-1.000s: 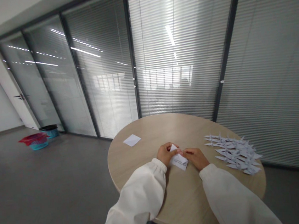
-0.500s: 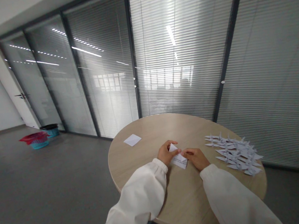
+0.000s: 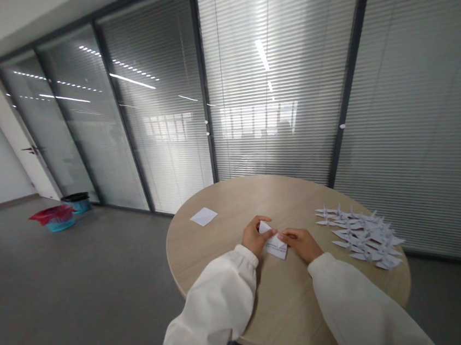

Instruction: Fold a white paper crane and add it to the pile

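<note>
I read left hand (image 3: 255, 236) half-closed, pinching folded white paper square (image 3: 275, 247); right hand (image 3: 301, 243) fingertips grip opposite side, steadying it; small white paper cranes (image 3: 361, 237) lie beyond.

Left hand (image 3: 255, 236) and right hand (image 3: 299, 243) pinch folded white paper (image 3: 275, 246) on a round wooden table (image 3: 217, 245), near paper cranes (image 3: 361, 237).

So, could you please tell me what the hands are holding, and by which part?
Both hands hold a folded white paper: the left hand pinches its raised upper point, the right hand its right side, both with the fingers.
</note>
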The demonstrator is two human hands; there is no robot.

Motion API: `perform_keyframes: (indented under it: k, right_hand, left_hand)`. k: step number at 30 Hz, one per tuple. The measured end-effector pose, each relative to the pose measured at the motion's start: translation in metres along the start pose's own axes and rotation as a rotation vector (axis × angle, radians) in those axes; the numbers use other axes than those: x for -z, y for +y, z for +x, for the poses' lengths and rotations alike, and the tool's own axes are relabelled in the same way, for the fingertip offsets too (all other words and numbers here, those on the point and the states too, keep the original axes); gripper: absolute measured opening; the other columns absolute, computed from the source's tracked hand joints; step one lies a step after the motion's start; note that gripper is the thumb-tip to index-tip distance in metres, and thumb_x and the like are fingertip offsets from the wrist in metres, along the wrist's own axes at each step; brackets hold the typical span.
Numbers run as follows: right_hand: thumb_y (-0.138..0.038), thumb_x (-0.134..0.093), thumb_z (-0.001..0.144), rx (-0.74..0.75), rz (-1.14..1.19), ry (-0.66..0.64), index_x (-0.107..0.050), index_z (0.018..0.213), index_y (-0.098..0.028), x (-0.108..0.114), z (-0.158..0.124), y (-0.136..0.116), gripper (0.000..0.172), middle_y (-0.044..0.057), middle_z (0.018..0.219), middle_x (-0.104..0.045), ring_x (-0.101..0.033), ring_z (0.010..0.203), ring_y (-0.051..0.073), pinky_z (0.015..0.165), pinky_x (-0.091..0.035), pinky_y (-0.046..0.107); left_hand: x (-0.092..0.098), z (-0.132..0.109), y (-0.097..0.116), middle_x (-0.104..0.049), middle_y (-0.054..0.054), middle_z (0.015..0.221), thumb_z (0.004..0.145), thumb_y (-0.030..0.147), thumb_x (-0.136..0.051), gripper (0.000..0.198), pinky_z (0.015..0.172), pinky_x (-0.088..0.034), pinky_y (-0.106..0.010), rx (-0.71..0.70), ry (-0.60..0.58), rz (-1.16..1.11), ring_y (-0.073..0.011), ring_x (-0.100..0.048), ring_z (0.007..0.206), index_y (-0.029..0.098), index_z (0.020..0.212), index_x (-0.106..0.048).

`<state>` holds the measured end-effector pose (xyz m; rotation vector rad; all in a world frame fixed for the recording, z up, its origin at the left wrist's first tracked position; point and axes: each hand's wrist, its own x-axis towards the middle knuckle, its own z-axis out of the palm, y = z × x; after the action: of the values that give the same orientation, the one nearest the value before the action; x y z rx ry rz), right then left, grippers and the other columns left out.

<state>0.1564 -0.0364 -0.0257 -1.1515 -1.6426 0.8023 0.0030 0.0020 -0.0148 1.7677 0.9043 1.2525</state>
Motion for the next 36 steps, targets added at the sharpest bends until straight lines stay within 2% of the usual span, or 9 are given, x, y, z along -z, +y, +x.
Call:
perform_keyframes:
  k: [7,15,24,31,36]
  right_hand:
    - [-0.04,-0.051,0.068,-0.009,0.007,0.023,-0.061,0.069,-0.013,0.0015,-0.0002,0.0017,0.028,0.002,0.062,-0.061,-0.055,0.058,0.015,0.055,-0.042,0.023]
    - [-0.04,-0.05,0.069,0.022,-0.121,0.069,-0.063,0.068,-0.015,0.0031,-0.0002,0.0032,0.029,0.004,0.067,-0.064,-0.058,0.062,0.017,0.058,-0.043,0.025]
    - [-0.043,-0.05,0.068,0.023,-0.031,0.075,-0.063,0.072,-0.015,0.004,0.0002,0.002,0.031,0.003,0.066,-0.064,-0.057,0.061,0.016,0.057,-0.044,0.025]
    - [-0.036,-0.05,0.069,0.044,-0.157,0.147,-0.062,0.066,-0.016,0.0054,0.0002,0.0049,0.024,0.002,0.063,-0.064,-0.058,0.061,0.017,0.058,-0.043,0.025]
    - [-0.034,-0.049,0.07,0.045,-0.146,0.169,-0.06,0.067,-0.016,0.004,0.0013,0.0048,0.022,0.002,0.063,-0.062,-0.056,0.06,0.016,0.057,-0.042,0.024]
  left_hand:
    - [0.0004,0.0021,-0.0064,-0.039,0.007,0.052,0.058,0.032,-0.062,0.036,0.044,-0.027,-0.017,-0.015,0.035,0.027,-0.0058,-0.036,0.047,0.016,0.089,-0.054]
    - [0.0,0.0003,0.0005,-0.037,0.007,0.05,0.057,0.032,-0.063,0.037,0.042,-0.026,-0.017,0.005,0.032,0.006,-0.0055,-0.035,0.045,0.015,0.089,-0.054]
    - [0.0016,0.0021,-0.0008,-0.038,0.007,0.05,0.057,0.031,-0.064,0.034,0.042,-0.027,-0.016,-0.008,0.098,-0.021,-0.0054,-0.035,0.046,0.016,0.086,-0.054]
    - [0.0012,0.0018,-0.002,-0.041,0.006,0.051,0.058,0.031,-0.063,0.034,0.043,-0.029,-0.016,0.009,0.062,-0.019,-0.0058,-0.037,0.046,0.015,0.087,-0.054]
    - [0.0009,0.0031,-0.0044,-0.042,0.006,0.052,0.059,0.031,-0.062,0.033,0.044,-0.029,-0.016,-0.012,0.079,-0.024,-0.006,-0.039,0.048,0.015,0.087,-0.054]
